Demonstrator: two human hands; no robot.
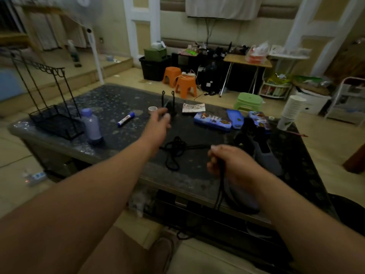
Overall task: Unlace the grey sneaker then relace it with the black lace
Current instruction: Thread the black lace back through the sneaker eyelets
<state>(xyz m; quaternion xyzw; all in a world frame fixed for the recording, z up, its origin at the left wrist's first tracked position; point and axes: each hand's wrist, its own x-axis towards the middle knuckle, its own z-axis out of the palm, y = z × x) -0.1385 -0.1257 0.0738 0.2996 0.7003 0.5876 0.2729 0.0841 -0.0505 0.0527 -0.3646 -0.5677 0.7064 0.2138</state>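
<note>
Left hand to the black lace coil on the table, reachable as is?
Likely yes. The left hand is open and past the black lace, which lies uncovered on the table beside that wrist; nothing sits between them. The right hand grips a strand of it.

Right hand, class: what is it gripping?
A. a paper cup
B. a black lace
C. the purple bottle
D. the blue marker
B: the right hand has its fingers curled round a black lace that hangs down from it, while the marker, bottle and cups sit untouched on the table.
</note>
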